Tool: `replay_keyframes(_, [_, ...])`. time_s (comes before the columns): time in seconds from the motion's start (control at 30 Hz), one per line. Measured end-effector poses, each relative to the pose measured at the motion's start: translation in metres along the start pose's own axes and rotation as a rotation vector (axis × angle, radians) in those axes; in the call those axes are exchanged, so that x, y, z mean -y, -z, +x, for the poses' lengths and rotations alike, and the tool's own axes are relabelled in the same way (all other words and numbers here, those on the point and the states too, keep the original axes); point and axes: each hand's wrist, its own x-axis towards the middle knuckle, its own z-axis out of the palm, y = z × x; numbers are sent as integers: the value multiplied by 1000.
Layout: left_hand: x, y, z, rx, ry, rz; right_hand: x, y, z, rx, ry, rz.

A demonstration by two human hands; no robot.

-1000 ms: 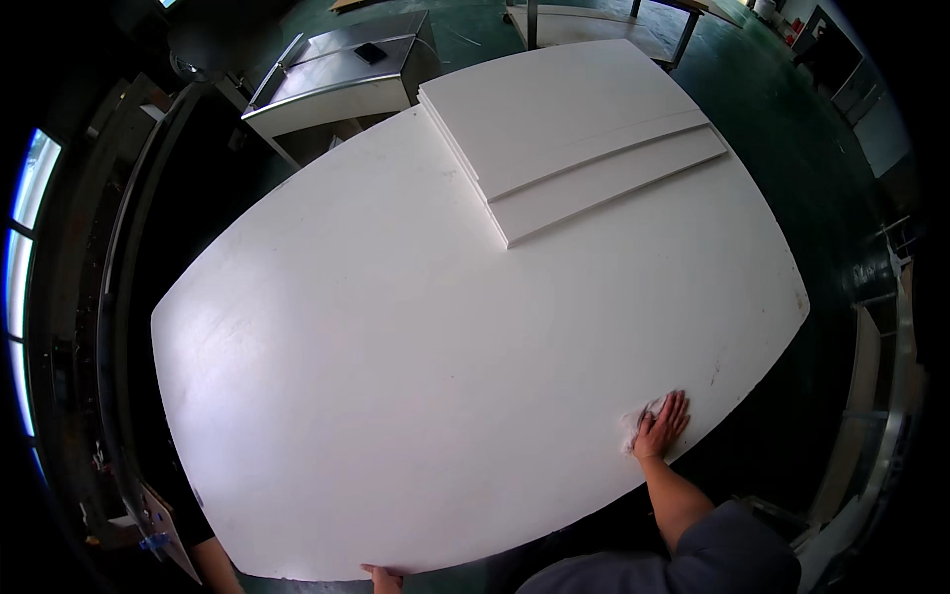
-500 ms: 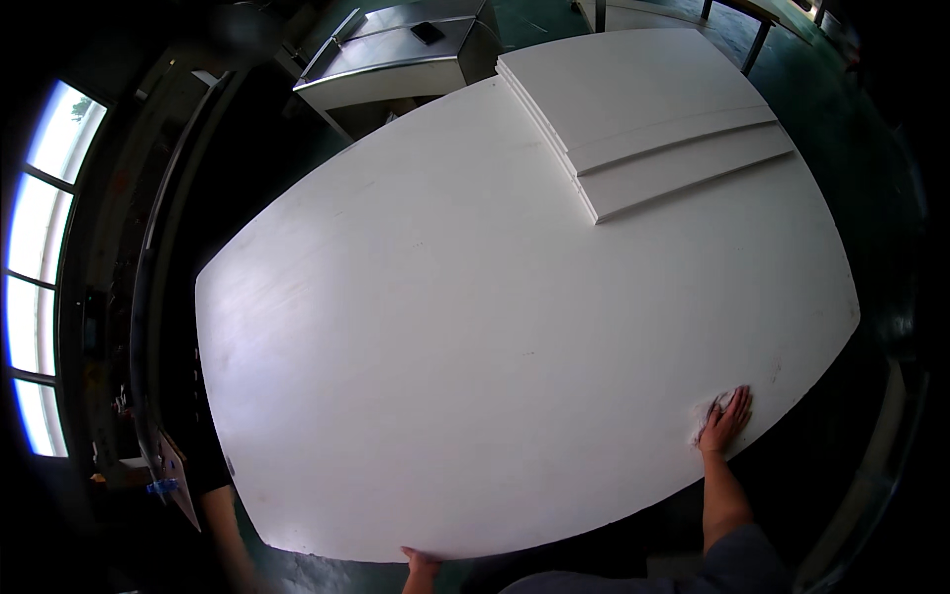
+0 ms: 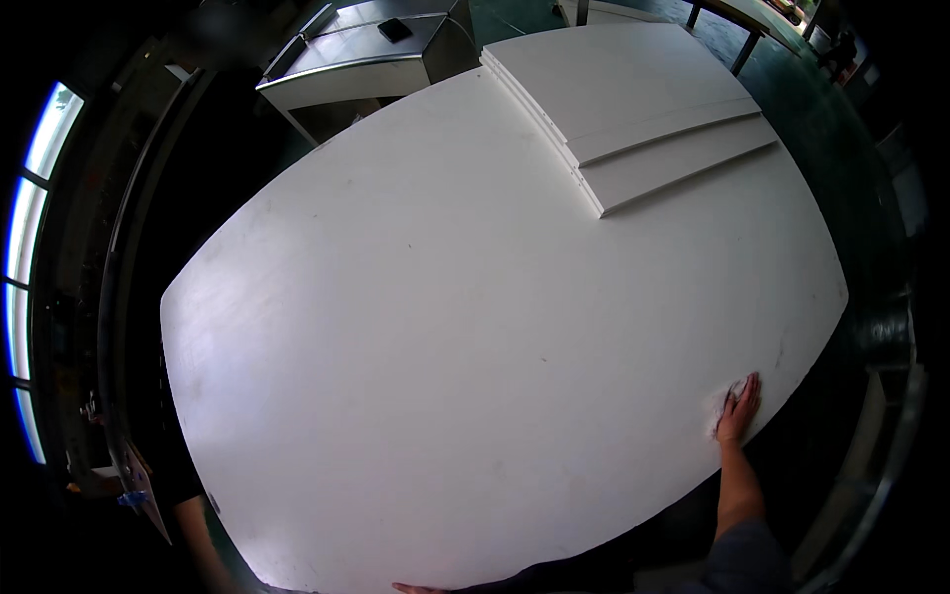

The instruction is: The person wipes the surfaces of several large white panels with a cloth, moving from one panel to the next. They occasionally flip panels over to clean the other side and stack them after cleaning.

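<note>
A very large white panel [image 3: 445,327] with faint scuffs and small dark specks spreads out before me. Near its right side, my right hand [image 3: 740,406] presses a bunched whitish cloth [image 3: 718,410] onto the surface, fingers together and pointing away from me. Part of the cloth lies hidden under the palm. At the panel's near edge, only the top of my left hand [image 3: 418,589] shows; a digit stretches out along the edge, and the lower frame border cuts off the rest.
Several smaller white boards [image 3: 663,89] lie stacked and stepped on the panel's far right. Beyond the far edge stands a metal bench [image 3: 356,59] with a small black object [image 3: 395,30] on top. A dark rail [image 3: 114,267] runs along the left, by bright windows [image 3: 25,228].
My right hand has slid slightly right and away with the cloth. The view has shifted, so my left hand now sits lower and mostly out of the picture.
</note>
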Motion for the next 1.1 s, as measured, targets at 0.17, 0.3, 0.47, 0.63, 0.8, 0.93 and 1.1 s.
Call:
replay_keyframes(0.17, [-15, -25, -31, -165, -15, -110, -71, -35, -27, -63, -45, 72])
replay_keyframes(0.3, [-17, -27, -36, -213, 9, -172, -186, -56, -82, -38, -780, 1404])
replay_keyframes(0.47, [-11, 10, -28, -271, -87, -130, -134, -1, -96, 206, -1036, 1551])
replay_keyframes(0.63, [-27, -2, -13, -111, -129, -315, -149, 18, -120, 75, -1042, 1464])
replay_keyframes(0.8, [-31, 19, 3, -173, -197, -103, -118, 76, -167, 58, -868, 1261])
replay_keyframes(0.93, [-38, 13, 7, -235, -217, -135, -68, 93, -236, 146, -971, 1430])
replay_keyframes(1.1, [-47, 7, 7, -130, -273, -289, 17, 127, -308, 377, -884, 1578])
